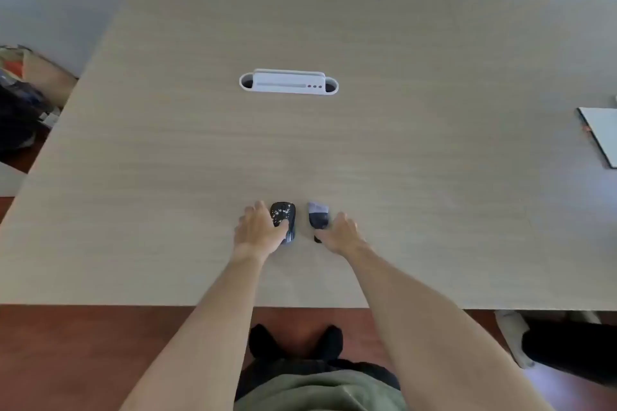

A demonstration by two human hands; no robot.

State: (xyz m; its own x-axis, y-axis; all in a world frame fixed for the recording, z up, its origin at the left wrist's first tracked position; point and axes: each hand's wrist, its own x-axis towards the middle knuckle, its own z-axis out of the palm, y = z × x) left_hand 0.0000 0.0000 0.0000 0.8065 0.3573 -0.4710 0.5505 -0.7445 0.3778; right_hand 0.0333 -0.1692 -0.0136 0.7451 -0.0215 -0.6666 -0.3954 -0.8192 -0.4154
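I'm touching the mouse [283,214] with my left hand [256,231], fingers spread, near the table's [167,160] front edge. My right hand [341,234] is curling by the dark piece [319,214], and I can't tell if it's gripping. Neither is looking lifted yet.

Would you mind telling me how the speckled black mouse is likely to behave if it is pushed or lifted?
The speckled mouse looks like a rigid plastic shell, so it should stay stiff and probably slide rather than roll on the smooth table. It is small beside the left hand, so likely light. Its rounded back may be slightly slippery.
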